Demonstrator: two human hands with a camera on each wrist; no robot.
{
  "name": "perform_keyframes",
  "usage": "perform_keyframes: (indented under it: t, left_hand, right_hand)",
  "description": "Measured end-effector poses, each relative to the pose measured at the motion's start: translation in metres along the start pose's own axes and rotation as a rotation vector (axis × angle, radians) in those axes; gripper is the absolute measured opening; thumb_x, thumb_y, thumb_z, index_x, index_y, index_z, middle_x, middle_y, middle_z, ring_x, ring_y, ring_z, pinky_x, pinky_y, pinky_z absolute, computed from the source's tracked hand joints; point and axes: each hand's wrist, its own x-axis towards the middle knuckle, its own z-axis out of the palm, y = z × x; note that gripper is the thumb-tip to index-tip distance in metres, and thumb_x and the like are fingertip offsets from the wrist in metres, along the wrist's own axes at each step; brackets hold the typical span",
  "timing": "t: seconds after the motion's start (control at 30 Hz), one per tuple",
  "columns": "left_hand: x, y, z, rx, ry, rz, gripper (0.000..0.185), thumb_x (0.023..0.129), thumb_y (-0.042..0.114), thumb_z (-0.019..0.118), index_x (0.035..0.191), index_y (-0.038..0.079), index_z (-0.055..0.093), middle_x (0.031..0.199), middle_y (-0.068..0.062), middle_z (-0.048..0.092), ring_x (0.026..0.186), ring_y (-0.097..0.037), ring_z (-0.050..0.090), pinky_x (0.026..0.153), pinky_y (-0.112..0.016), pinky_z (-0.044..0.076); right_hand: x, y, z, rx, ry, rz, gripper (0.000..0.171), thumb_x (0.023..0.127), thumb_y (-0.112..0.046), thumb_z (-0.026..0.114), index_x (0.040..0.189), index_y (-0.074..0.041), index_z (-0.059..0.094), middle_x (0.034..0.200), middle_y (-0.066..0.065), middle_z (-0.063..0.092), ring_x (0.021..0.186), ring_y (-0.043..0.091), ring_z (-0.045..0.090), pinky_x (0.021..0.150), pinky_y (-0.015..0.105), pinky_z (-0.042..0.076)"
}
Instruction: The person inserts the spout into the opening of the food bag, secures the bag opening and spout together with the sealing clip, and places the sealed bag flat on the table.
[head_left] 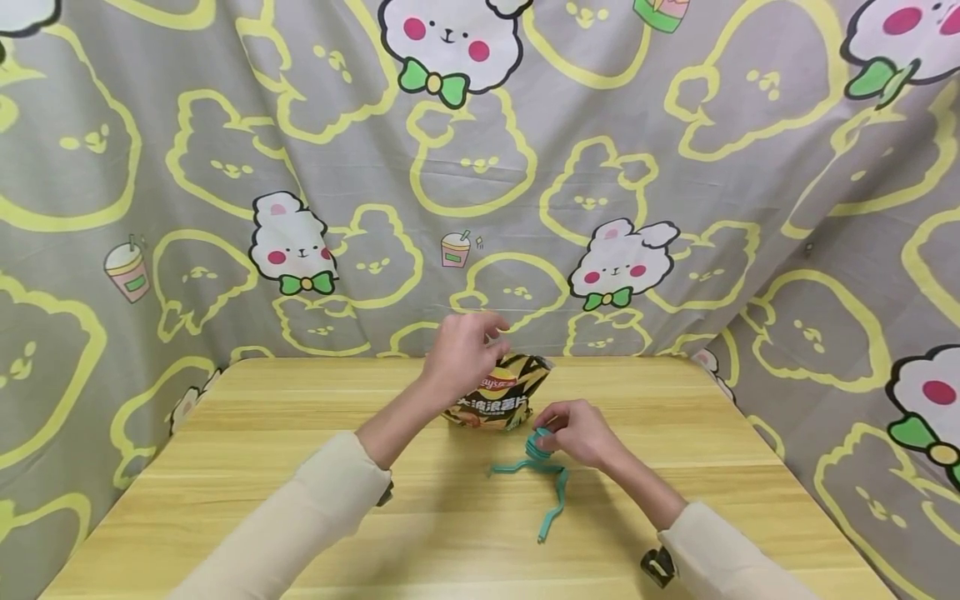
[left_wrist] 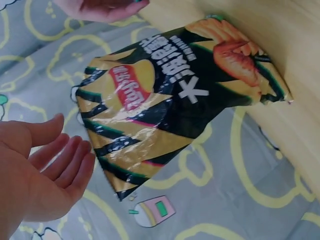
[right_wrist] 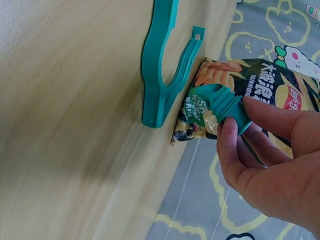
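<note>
A black-and-yellow chip bag [head_left: 501, 397] [left_wrist: 165, 100] [right_wrist: 272, 82] stands on the wooden table [head_left: 247, 450] near its far edge. My left hand [head_left: 468, 346] [left_wrist: 65, 150] hovers just above and beside the bag's top, palm showing and fingers relaxed, not touching it. My right hand [head_left: 573, 429] [right_wrist: 240, 135] pinches a small teal clip [head_left: 537, 442] [right_wrist: 220, 105] right in front of the bag's lower part. A second, long teal clip [head_left: 551, 492] [right_wrist: 160, 75] lies spread open on the table just in front of that hand.
A grey cloth [head_left: 480, 183] printed with yellow and white cartoon animals hangs behind and around the table. Bare tabletop [right_wrist: 65, 125] stretches on both sides of the bag and toward me.
</note>
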Motion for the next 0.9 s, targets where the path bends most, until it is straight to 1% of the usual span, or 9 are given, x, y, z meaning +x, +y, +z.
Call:
perform_keyframes:
  t: [0.1,0.17,0.3,0.4,0.5,0.67,0.8,0.9]
  left_hand:
    - [-0.001,-0.004,0.005,0.013,-0.026,-0.030,0.021,0.086,0.015,0.082,0.106,0.009,0.078,0.097,-0.009,0.079,0.086,-0.023,0.076,0.074,-0.037,0.062]
    - [-0.002,-0.007,0.007,0.008,-0.030,-0.034,0.018,0.086,0.014,0.082,0.103,0.009,0.079,0.095,-0.009,0.079,0.084,-0.022,0.076,0.073,-0.037,0.062]
    - [-0.002,-0.012,0.011,-0.003,-0.005,-0.005,0.007,0.086,0.007,0.080,0.092,0.010,0.082,0.087,-0.005,0.079,0.076,-0.018,0.075,0.071,-0.034,0.061]
    - [-0.002,-0.013,0.012,-0.002,0.002,0.019,0.011,0.087,0.002,0.076,0.087,0.011,0.083,0.084,-0.002,0.079,0.072,-0.015,0.073,0.071,-0.032,0.060]
    - [-0.001,-0.013,0.012,-0.001,-0.011,0.016,0.013,0.087,0.000,0.074,0.086,0.011,0.083,0.084,-0.002,0.079,0.072,-0.014,0.071,0.071,-0.031,0.059]
    - [0.001,-0.012,0.012,-0.011,-0.036,-0.009,0.015,0.087,-0.002,0.072,0.086,0.009,0.082,0.084,-0.002,0.078,0.071,-0.013,0.068,0.070,-0.030,0.058]
    - [0.001,-0.012,0.012,-0.018,-0.039,-0.014,0.017,0.087,-0.004,0.070,0.085,0.008,0.082,0.082,-0.002,0.078,0.069,-0.012,0.066,0.069,-0.029,0.058]
    - [0.001,-0.013,0.012,-0.020,-0.042,-0.015,0.017,0.087,-0.004,0.071,0.085,0.009,0.082,0.082,-0.002,0.078,0.070,-0.012,0.067,0.069,-0.029,0.058]
  right_hand:
    - [0.000,-0.001,0.000,-0.006,0.008,0.009,0.017,0.082,-0.005,0.079,0.098,-0.008,0.077,0.084,0.002,0.075,0.079,0.013,0.069,0.074,0.033,0.057]
    - [0.000,-0.001,0.000,-0.011,0.014,0.015,0.017,0.082,-0.005,0.080,0.099,-0.007,0.077,0.084,0.001,0.074,0.079,0.013,0.068,0.073,0.032,0.056]
    - [0.001,-0.002,-0.002,-0.021,0.021,0.014,0.017,0.082,-0.004,0.079,0.099,-0.005,0.077,0.083,0.002,0.074,0.078,0.013,0.068,0.072,0.032,0.056]
    - [0.002,-0.003,-0.004,-0.018,0.023,0.003,0.016,0.082,-0.003,0.079,0.098,-0.004,0.076,0.084,0.003,0.074,0.077,0.013,0.068,0.072,0.033,0.057]
    - [0.003,-0.005,-0.008,-0.021,0.016,-0.006,0.015,0.082,-0.004,0.079,0.097,-0.005,0.076,0.084,0.003,0.074,0.077,0.013,0.068,0.072,0.033,0.057]
    - [0.006,-0.013,-0.019,-0.071,0.019,-0.018,0.014,0.083,-0.007,0.078,0.098,-0.007,0.077,0.083,0.000,0.074,0.079,0.013,0.066,0.072,0.033,0.054]
    - [0.008,-0.023,-0.033,-0.112,0.032,-0.027,0.013,0.084,-0.008,0.078,0.097,-0.008,0.077,0.084,0.000,0.074,0.081,0.014,0.067,0.073,0.035,0.054]
    - [0.010,-0.031,-0.044,-0.136,0.041,-0.038,0.014,0.084,-0.009,0.079,0.098,-0.008,0.076,0.087,0.001,0.075,0.084,0.015,0.068,0.075,0.036,0.054]
